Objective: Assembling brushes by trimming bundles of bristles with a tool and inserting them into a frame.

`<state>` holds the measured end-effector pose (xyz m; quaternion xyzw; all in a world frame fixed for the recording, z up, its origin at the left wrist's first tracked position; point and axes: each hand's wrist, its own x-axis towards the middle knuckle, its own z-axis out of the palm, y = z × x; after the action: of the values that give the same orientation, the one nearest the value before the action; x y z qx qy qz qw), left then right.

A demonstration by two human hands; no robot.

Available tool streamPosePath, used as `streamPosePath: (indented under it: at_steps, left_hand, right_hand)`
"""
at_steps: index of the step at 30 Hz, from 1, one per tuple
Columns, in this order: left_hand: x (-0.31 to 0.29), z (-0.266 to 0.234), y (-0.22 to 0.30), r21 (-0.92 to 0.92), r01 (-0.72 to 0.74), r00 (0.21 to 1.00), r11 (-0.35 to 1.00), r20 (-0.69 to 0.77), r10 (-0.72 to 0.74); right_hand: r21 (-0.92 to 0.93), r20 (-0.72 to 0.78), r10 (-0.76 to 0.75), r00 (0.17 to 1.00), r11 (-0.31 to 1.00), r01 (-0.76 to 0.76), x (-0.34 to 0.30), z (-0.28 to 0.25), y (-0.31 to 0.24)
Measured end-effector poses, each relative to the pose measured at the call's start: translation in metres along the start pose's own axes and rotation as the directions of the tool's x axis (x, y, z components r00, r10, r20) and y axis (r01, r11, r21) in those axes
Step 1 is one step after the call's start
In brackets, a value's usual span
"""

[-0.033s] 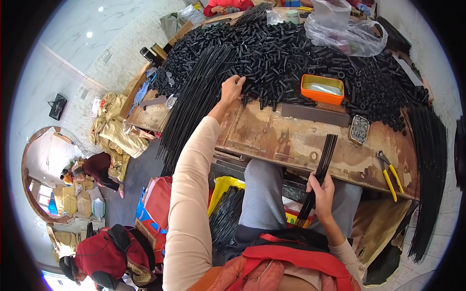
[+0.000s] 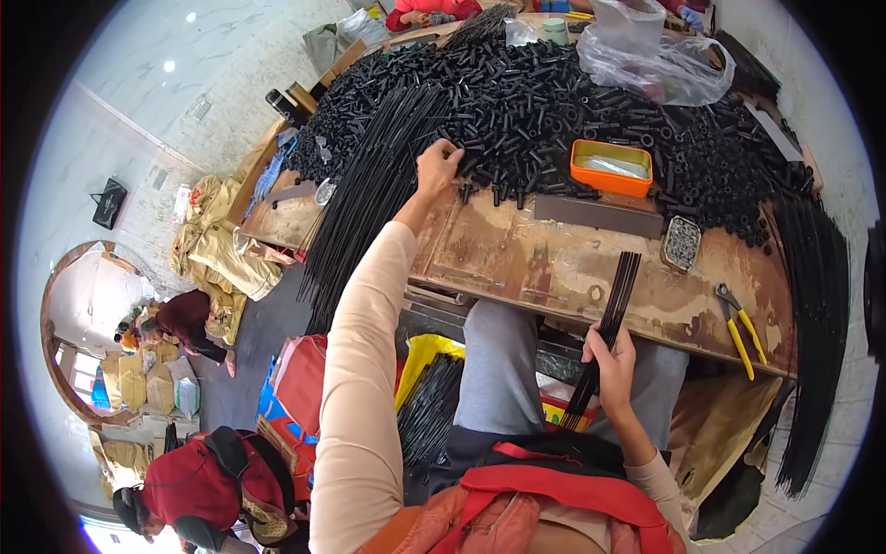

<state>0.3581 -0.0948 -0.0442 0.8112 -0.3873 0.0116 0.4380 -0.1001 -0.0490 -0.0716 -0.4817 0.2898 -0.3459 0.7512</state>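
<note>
Right hand wrapped around a bundle of thin black rods.
Its long axis points forward through that grip; loose black tubes lie just beyond the left hand, the nearer one (whether its fingertips pinch anything, I cannot tell).

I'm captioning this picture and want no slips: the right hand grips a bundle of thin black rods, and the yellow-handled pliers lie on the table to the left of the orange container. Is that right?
Not quite: the yellow-handled pliers lie on the table to the right of the orange container, as the head view shows. The right hand does grip a bundle of thin black rods.
</note>
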Motion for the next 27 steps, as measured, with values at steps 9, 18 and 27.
streamPosePath:
  at_steps: [9,18,27]
  left_hand:
    - [-0.082,-0.028,0.041,0.04,-0.044,0.969,0.998,0.243,0.033]
    - [-0.074,-0.015,0.038,0.399,-0.285,0.899,0.872,0.427,0.099]
    - [-0.127,-0.053,0.046,0.31,-0.044,0.94,0.95,0.335,-0.066]
  right_hand:
    - [-0.032,-0.027,-0.045,0.999,0.998,0.044,-0.01,-0.003,-0.005]
    - [-0.038,0.023,-0.086,0.996,0.996,0.087,-0.017,0.011,-0.001]
    - [-0.122,-0.025,-0.164,0.986,0.98,0.16,-0.027,0.01,-0.007]
